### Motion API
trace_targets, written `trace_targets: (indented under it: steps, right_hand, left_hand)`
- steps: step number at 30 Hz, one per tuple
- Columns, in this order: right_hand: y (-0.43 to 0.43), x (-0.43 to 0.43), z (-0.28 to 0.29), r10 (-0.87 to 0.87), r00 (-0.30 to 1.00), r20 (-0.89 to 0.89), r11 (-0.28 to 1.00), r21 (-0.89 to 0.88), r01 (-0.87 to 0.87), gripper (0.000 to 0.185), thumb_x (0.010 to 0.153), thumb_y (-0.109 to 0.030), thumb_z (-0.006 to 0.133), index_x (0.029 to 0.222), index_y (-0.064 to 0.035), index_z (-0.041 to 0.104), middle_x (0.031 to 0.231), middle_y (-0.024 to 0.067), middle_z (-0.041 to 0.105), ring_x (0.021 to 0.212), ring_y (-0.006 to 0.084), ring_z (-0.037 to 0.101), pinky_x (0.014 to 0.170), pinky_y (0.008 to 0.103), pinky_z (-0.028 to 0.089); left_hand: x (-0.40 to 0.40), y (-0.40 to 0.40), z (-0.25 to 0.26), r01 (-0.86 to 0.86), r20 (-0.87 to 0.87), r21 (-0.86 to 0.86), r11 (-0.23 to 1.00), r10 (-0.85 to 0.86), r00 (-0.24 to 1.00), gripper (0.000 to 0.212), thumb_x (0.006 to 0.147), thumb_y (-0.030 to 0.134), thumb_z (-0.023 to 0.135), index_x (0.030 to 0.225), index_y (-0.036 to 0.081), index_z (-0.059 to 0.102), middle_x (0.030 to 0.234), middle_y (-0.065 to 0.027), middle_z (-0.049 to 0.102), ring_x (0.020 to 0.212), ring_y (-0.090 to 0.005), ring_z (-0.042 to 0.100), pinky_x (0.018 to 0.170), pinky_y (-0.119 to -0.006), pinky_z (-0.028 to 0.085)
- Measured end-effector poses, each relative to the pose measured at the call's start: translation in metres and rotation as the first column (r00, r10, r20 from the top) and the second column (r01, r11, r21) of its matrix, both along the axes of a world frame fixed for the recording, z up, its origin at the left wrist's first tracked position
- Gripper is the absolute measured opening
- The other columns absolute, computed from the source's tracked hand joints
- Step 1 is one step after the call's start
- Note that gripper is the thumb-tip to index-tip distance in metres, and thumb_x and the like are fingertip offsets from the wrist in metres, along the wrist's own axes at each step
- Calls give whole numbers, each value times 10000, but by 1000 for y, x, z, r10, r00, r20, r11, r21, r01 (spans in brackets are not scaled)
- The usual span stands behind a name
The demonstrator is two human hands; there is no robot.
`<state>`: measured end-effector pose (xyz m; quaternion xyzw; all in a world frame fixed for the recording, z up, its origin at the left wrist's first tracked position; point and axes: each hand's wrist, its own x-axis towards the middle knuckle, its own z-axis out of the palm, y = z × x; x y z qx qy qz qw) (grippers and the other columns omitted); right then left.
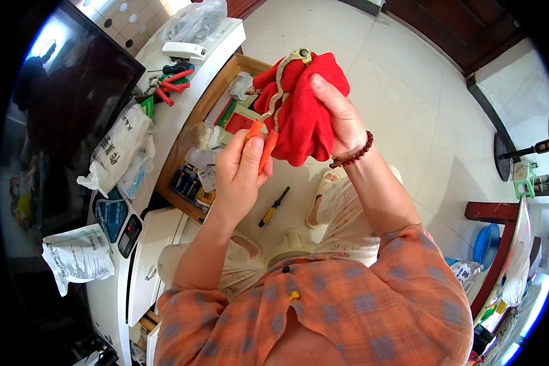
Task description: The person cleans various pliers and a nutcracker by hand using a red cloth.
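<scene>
In my left hand (239, 178) are the orange-sleeved grips of a plier-type hand tool (280, 75) with wavy, brass-coloured metal handles. Its round pivot points away from me, and its jaws are hidden by the cloth. A bunched red cloth (302, 119) is gripped by my right hand (341, 114), thumb on top, and wraps around the tool's far end. Both hands are raised above the floor, beside an open wooden drawer (196, 103). Below them a screwdriver (274, 207) with a yellow and dark handle lies on the tiles between my feet.
Batteries (187, 180), booklets and small packets lie in the drawer. On the white cabinet (164, 132) rest red-handled pliers (174, 87), plastic packages (119, 146) and a television (73, 91). A fan (530, 148) and a red-framed table (494, 212) stand at the right.
</scene>
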<state>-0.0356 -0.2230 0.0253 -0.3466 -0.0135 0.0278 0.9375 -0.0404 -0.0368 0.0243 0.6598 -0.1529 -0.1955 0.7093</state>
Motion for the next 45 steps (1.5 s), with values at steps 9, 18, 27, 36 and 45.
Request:
trace_targets:
  steps: [9, 18, 27, 36, 45]
  right_hand:
    - [-18, 5, 4, -52, 984, 169, 763, -629, 148, 310, 872, -179, 617, 1132, -40, 522, 1018, 47, 609, 927, 142, 581, 817, 291, 479]
    - [-37, 7, 1, 70, 993, -90, 961, 272, -43, 370, 911, -390, 502, 1070, -67, 586, 1049, 72, 635, 974, 221, 596, 879, 377, 475]
    - [-6, -1, 6, 64, 986, 151, 997, -63, -55, 397, 914, -277, 549, 1213, -28, 473, 1181, 86, 553, 1078, 202, 539, 949, 369, 436]
    - [12, 3, -9, 72, 970, 231, 881, -471, 47, 227, 908, -208, 579, 1054, -35, 567, 998, 45, 610, 892, 160, 585, 759, 302, 479]
    - [16, 1, -5, 36, 746, 665, 214, -734, 644, 173, 811, -93, 587, 971, -31, 606, 973, 89, 606, 893, 243, 564, 799, 328, 453]
  left_hand:
    - [8, 9, 13, -99, -91, 101, 990, 109, 990, 246, 961, 242, 441, 935, 27, 558, 572, -12, 460, 474, -42, 368, 448, -177, 306]
    - [25, 31, 11, -106, -131, -175, 979, 84, 988, 349, 965, 315, 424, 949, -7, 557, 580, -38, 495, 404, -50, 307, 371, -188, 231]
    - [10, 10, -5, -46, 233, 79, 996, 26, 972, 241, 981, 228, 390, 973, 14, 502, 609, -26, 495, 449, -33, 347, 409, -181, 262]
    - [2, 11, 1, 295, -198, -208, 932, -336, 921, 514, 966, 497, 258, 885, 40, 478, 563, -74, 515, 392, -148, 494, 382, -212, 330]
    - [15, 14, 4, 174, -181, -26, 984, -176, 968, 354, 980, 356, 354, 911, 30, 475, 528, -46, 486, 359, -116, 444, 365, -232, 334]
